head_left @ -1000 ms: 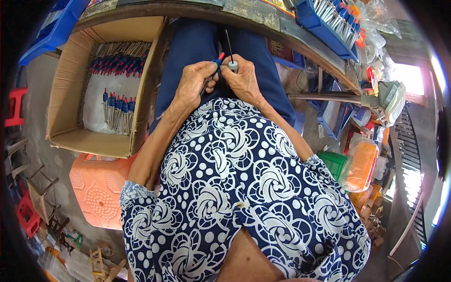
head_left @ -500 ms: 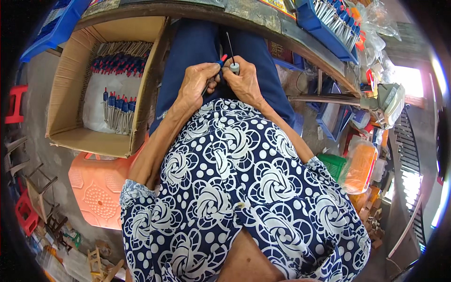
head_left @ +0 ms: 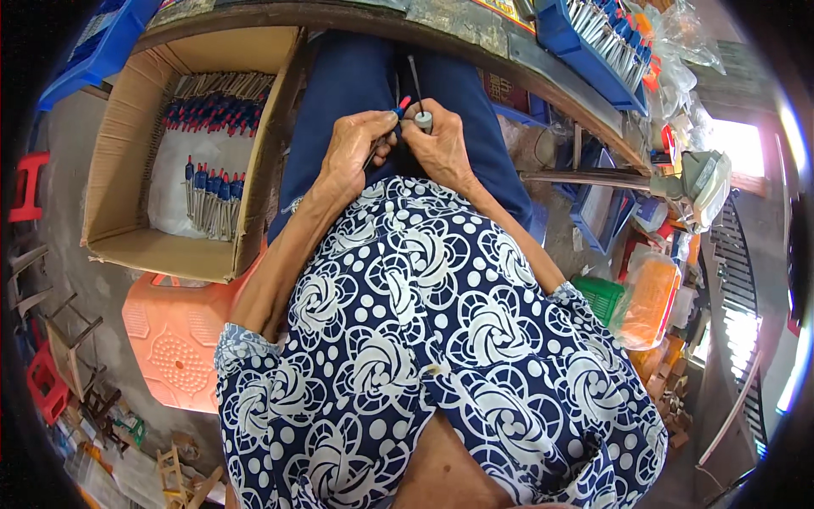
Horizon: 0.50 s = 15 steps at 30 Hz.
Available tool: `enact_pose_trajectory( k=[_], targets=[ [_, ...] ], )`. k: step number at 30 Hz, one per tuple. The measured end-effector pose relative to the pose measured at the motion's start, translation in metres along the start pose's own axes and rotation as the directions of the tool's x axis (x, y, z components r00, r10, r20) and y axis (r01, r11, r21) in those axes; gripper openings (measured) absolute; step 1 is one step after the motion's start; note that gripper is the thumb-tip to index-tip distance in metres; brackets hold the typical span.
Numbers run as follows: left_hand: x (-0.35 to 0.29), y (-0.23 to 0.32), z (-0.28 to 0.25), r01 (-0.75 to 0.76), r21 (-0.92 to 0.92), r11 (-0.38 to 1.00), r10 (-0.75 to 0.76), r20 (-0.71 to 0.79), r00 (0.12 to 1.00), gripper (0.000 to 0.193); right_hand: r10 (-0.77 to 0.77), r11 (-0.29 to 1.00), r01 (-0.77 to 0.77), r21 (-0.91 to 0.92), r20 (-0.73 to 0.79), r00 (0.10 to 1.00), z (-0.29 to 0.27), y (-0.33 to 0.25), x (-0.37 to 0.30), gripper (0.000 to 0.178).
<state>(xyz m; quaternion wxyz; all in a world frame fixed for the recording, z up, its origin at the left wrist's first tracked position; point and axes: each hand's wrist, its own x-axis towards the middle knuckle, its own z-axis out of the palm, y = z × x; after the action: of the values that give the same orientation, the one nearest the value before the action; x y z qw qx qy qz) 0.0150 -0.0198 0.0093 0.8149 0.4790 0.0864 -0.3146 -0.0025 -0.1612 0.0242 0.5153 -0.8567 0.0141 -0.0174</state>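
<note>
Between the thumb and fingers of my left hand [head_left: 352,153] is a slim part with a blue body and red tip [head_left: 403,108]. Its metal shank runs down under my curled fingers, mostly hidden. My right hand [head_left: 441,148] is closed round a screwdriver-like tool [head_left: 423,121] with a pale grey handle end and a thin dark shaft pointing away from me. Both hands meet close together above my lap, the right fingertips beside the red tip. Similar blue parts [head_left: 216,188] with red tips and metal shanks lie in rows in the open cardboard box [head_left: 119,161] on my left.
A wooden bench edge [head_left: 458,34] crosses in front of me. Blue bins [head_left: 585,51] of more such parts stand on it at the right, another at far left. An orange plastic stool [head_left: 178,356] is under the box. A metal arm [head_left: 585,178] juts in at right.
Both hands keep their grips and stay nearly in place. The thin tool shaft and the red tip have shifted very slightly.
</note>
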Motion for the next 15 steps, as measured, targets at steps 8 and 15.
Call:
enact_pose_trajectory(
  k=[8, 15],
  targets=[
    [-0.001, -0.003, 0.000, -0.010, -0.010, 1.000, 0.010, -0.012, 1.000, 0.017, 0.003, 0.998, -0.006, 0.067, 0.037, 0.999, -0.002, -0.002, 0.000, 0.011],
    [-0.006, 0.000, 0.006, -0.046, 0.039, 0.998, 0.048, -0.033, 0.998, 0.019, -0.016, 0.998, 0.015, 0.066, 0.013, 1.000, -0.002, -0.002, -0.001, 0.009]
  ],
)
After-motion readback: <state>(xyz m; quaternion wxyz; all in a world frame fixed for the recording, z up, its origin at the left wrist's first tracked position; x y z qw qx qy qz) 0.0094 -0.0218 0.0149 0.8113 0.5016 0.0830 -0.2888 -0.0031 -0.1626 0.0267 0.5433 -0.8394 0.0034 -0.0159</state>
